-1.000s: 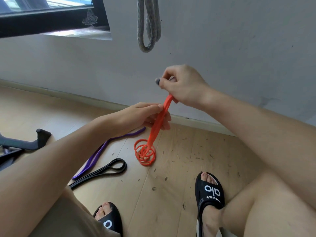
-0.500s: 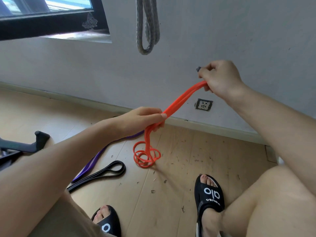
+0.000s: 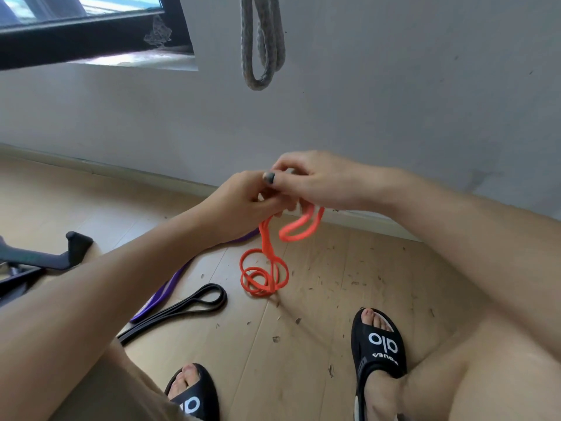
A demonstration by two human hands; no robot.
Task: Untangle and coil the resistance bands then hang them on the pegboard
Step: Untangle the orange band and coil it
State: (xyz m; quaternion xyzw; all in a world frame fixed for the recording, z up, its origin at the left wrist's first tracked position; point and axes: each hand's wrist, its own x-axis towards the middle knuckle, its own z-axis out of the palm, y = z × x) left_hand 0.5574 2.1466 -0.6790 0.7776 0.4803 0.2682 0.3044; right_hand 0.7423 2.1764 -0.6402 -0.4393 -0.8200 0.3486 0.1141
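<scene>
Grip: left hand (image 3: 243,199) and right hand (image 3: 309,180) met, fingers pinching the orange band (image 3: 267,247) above the floor (image 3: 334,284).
Risk: its trailing coils could retangle if pulled fast.

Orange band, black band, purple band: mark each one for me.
orange band (image 3: 263,276): head view, on the tangled coils lying on the floor.
black band (image 3: 209,298): head view, on its looped end.
purple band (image 3: 165,291): head view, on the flat stretch beside the left forearm.
</scene>
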